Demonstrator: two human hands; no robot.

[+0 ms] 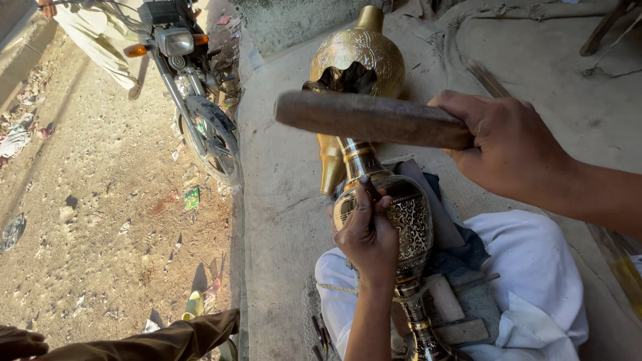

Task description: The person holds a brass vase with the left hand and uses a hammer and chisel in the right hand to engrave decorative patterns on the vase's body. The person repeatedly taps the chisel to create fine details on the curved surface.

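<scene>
engraved brass vase, black-patterned belly, gold-banded neck, scalloped mouth

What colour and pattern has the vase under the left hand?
Brass-gold vase with dark engraved floral scrollwork, seen in the head view.

Motorcycle parked at upper left on sandy ground, front wheel turned toward the grey mat; a standing person's light trousers just behind it; litter scattered over the sand, a green wrapper near the wheel; a second brass vase on the mat at top centre; a co-worker's brown sleeve along the bottom left edge; white cloth at lower right.
</scene>
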